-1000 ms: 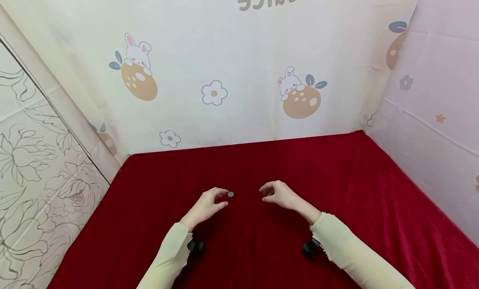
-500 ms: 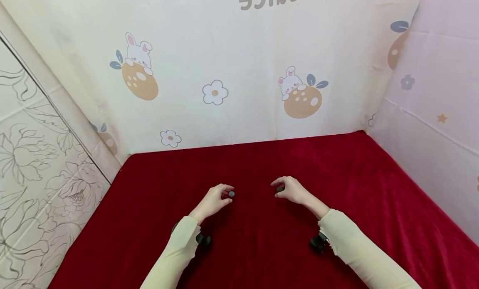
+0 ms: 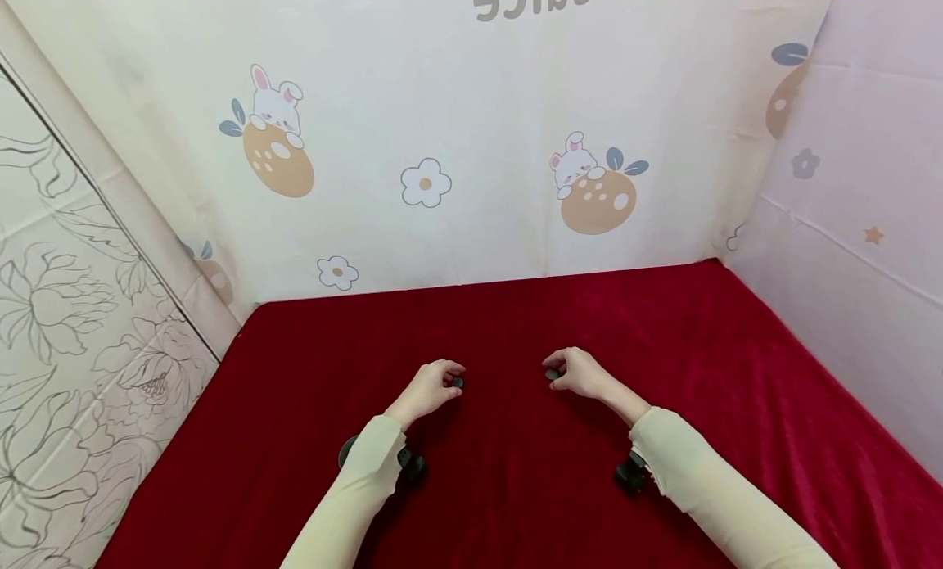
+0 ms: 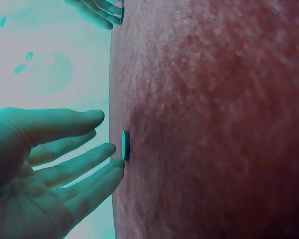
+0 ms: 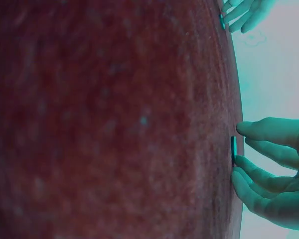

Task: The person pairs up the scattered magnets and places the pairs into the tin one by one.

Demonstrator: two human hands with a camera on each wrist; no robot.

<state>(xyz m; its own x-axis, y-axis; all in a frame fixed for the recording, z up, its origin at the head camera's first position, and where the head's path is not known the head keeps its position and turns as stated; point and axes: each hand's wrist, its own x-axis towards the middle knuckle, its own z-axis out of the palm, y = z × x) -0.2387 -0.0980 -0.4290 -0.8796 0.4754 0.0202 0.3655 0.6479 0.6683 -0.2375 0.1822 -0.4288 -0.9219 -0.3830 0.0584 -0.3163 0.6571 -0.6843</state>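
Note:
Two small grey discs lie flat on the red velvet cloth (image 3: 516, 487). My left hand (image 3: 453, 375) hovers over the left disc (image 3: 457, 381). In the left wrist view my left hand (image 4: 107, 139) has one fingertip (image 4: 117, 167) touching the cloth just beside that disc (image 4: 125, 145), with the thumb apart from it. My right hand (image 3: 554, 366) arches over the right disc (image 3: 551, 375). The right wrist view shows my right hand (image 5: 241, 144) with thumb and fingertips (image 5: 241, 164) bracketing the disc (image 5: 233, 148), which is still flat on the cloth.
Printed fabric walls (image 3: 471, 143) stand behind and to the right of the cloth. A flower-patterned panel (image 3: 66, 323) borders the left side. Black camera mounts (image 3: 629, 473) hang under both cream sleeves.
My right hand has moved right and slightly away from me onto the right disc. My left hand has crept forward, and its fingers now cover part of the left disc.

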